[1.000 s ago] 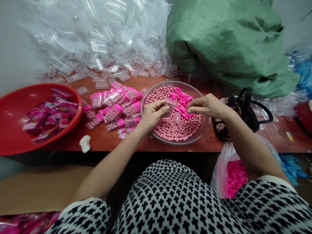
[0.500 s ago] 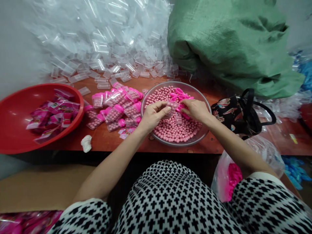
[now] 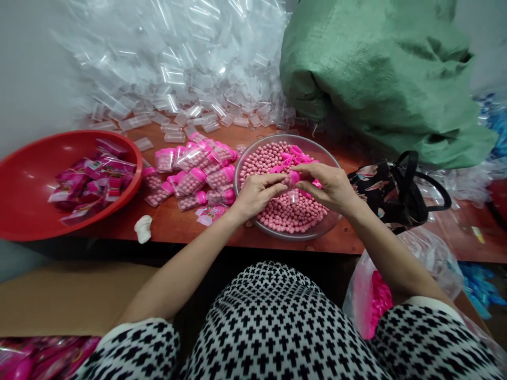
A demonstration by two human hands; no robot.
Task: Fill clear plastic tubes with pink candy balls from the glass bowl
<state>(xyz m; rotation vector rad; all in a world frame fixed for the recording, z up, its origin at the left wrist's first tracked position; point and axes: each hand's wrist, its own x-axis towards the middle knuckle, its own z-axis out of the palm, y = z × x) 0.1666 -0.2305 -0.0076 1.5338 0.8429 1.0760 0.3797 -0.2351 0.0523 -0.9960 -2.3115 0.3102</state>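
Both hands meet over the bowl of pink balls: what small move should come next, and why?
Probably press the pink cap down: the right hand holds it against the small clear container in the left hand, over the metal bowl, and capped ones lie beside it.

A small clear plastic tube, packed with pink candy balls, is pinched between both hands over the metal bowl. A bright pink cap sits at its right end, under the fingertips.
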